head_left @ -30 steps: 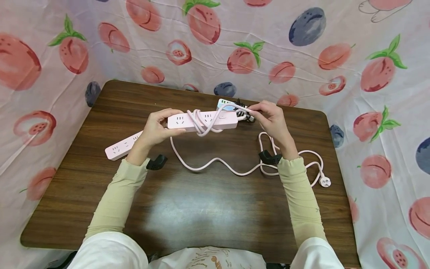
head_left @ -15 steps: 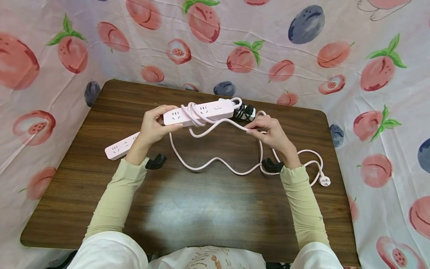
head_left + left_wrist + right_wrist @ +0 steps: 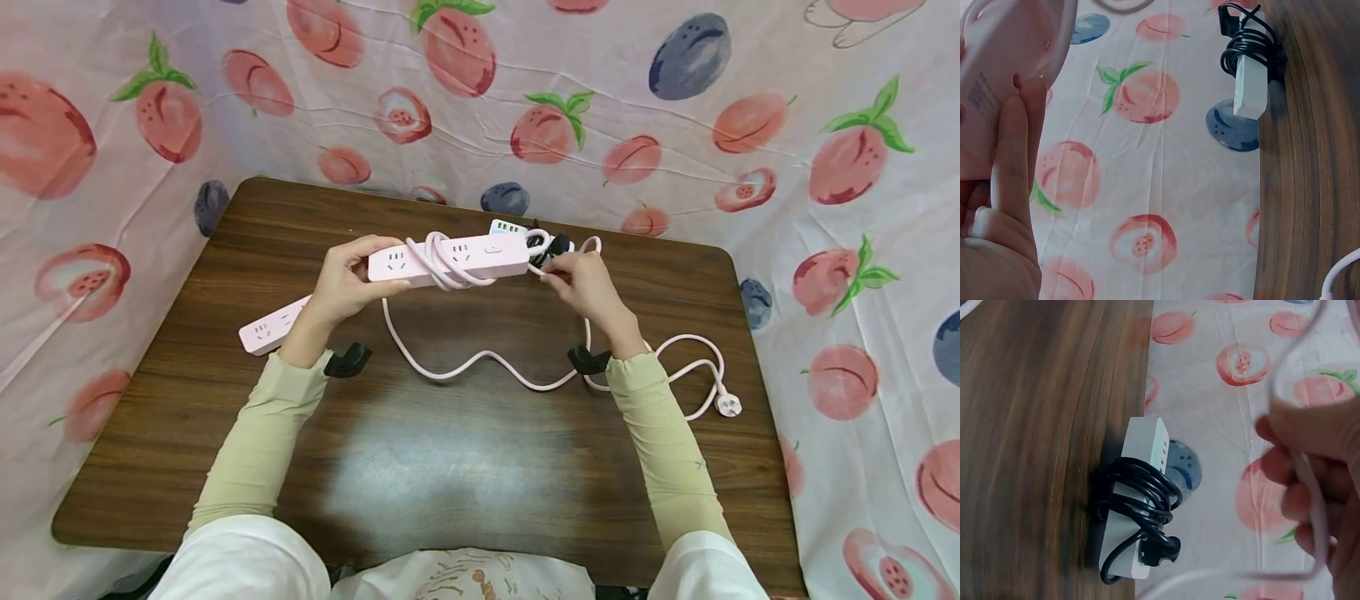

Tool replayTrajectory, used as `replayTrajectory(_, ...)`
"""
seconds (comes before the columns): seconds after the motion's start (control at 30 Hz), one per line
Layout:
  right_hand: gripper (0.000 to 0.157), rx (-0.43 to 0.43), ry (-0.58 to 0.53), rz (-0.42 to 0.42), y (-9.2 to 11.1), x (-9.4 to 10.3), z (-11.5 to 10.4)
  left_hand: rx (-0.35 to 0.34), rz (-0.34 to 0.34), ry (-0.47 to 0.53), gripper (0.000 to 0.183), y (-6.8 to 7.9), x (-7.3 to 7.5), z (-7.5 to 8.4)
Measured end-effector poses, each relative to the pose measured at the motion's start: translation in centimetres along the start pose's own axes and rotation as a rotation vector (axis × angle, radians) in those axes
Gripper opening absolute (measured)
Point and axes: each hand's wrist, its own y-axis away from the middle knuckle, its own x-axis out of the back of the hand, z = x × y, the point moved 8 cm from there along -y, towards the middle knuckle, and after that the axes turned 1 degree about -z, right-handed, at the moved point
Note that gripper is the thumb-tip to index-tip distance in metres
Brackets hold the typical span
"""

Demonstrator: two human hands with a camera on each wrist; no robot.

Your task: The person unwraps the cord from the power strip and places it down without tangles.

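My left hand grips one end of a pink power strip, held up above the table with its sockets showing. In the left wrist view the fingers lie along the label side of the strip. A pale pink cord is wrapped in several turns around the strip's middle. Off the strip's right end, my right hand pinches the cord, which runs between thumb and fingers in the right wrist view. The rest of the cord trails over the table to a white plug.
A second pink power strip lies at the left, partly behind my left forearm. At the back edge lies a white power strip wrapped in black cord. A fruit-print cloth hangs behind the brown table.
My right hand pulled the cord down and toward me, then moved back up beside the strip's right end. The loose loop has drawn in against the strip, which tilted and levelled again.
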Motion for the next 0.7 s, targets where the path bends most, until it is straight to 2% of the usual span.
replayTrajectory(0.17, 0.006, -0.105, 0.009, 0.199, -0.8, 1.9, 1.1, 0.027, -0.055, 0.005, 0.045, 0.0, -0.7, -0.4)
replayTrajectory(0.4, 0.008, -0.132, -0.112, 0.420, -0.8, 4.3, 1.6, 0.045, -0.098, -0.036, 0.044, -0.1, -1.0, -0.5)
replayTrajectory(0.53, 0.008, -0.120, -0.157, 0.498, -0.4, 5.2, 1.4, 0.048, -0.114, -0.033, 0.045, -0.2, -1.0, -0.6)
replayTrajectory(0.7, 0.008, -0.135, -0.166, 0.530, -0.4, 6.0, 1.3, 0.052, -0.143, 0.005, 0.045, -0.3, -1.2, -0.7)
